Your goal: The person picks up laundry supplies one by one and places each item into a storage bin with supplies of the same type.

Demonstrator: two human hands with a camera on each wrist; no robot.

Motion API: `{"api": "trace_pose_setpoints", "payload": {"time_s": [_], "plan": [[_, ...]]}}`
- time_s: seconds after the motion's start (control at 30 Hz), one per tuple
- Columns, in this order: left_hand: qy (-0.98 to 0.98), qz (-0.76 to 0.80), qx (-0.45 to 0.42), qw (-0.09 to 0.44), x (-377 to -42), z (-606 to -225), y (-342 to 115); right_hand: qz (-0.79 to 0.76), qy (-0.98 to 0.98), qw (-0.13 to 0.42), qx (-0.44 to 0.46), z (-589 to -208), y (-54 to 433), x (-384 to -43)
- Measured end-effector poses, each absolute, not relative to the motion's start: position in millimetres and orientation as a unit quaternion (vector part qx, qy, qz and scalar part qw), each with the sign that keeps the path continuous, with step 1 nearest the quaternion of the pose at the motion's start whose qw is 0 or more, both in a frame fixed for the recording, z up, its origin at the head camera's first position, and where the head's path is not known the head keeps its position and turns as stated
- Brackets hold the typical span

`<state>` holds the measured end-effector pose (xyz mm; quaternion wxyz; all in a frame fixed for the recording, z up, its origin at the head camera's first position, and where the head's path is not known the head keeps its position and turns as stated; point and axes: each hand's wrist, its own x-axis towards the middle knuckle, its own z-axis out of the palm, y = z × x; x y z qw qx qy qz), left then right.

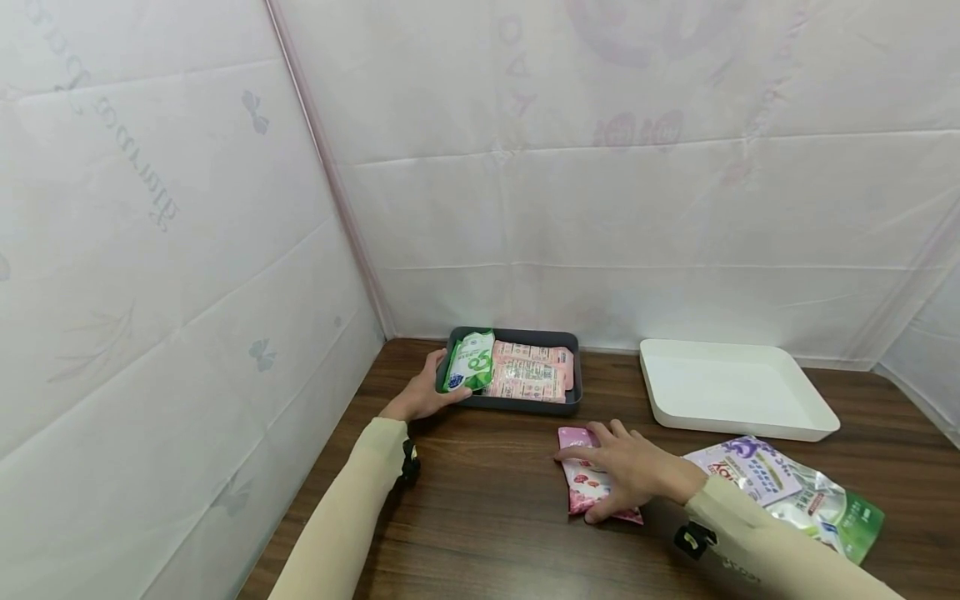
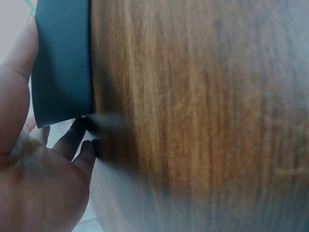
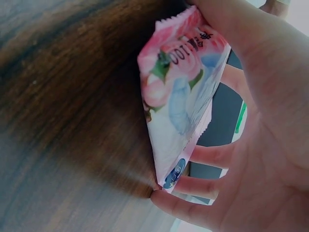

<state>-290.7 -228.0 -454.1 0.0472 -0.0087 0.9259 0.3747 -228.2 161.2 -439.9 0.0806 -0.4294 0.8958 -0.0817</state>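
Where the pink packet point(image 1: 582, 478) lies, the right hand point(image 1: 632, 463) straddles it.

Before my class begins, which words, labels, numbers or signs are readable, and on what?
"100": pink packet, right wrist view.
"JOY", probably: purple-and-white packet.
"YAO", faint, apparently, bottom to top: back sheet.
Too small or blurred: other print on these, green packet, pink packs in dark tray, green-and-silver pouch, left sheet.

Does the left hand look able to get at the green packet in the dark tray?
Probably yes: the left hand grips the left end of the dark tray, its thumb close by the green packet, and nothing lies over that packet.
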Motion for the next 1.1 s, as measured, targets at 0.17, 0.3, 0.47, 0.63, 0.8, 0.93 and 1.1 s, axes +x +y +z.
{"api": "trace_pose_setpoints", "payload": {"time_s": [0.17, 0.3, 0.47, 0.63, 0.8, 0.93, 1.1], "plan": [[0.925, 0.377, 0.002, 0.048, -289.0, -453.0, -227.7, -0.089, 0.896, 0.072, -0.429, -439.2, 161.6, -227.7], [0.925, 0.378, 0.008, 0.048, -287.5, -451.5, -227.3, -0.09, 0.897, 0.07, -0.426, -438.8, 161.1, -227.3], [0.926, 0.376, 0.008, 0.046, -287.1, -450.5, -227.4, -0.09, 0.897, 0.072, -0.426, -439.1, 160.3, -227.9], [0.926, 0.376, 0.006, 0.046, -287.6, -451.0, -227.5, -0.09, 0.898, 0.07, -0.425, -439.3, 160.1, -228.6], [0.924, 0.379, 0.006, 0.045, -287.6, -451.1, -227.3, -0.088, 0.898, 0.059, -0.427, -440.4, 159.8, -228.9], [0.924, 0.379, 0.006, 0.046, -288.0, -451.7, -227.6, -0.093, 0.897, 0.052, -0.428, -440.8, 159.8, -228.5], [0.924, 0.381, 0.005, 0.048, -288.2, -452.0, -228.0, -0.093, 0.898, 0.045, -0.427, -440.8, 159.7, -228.5]]}}
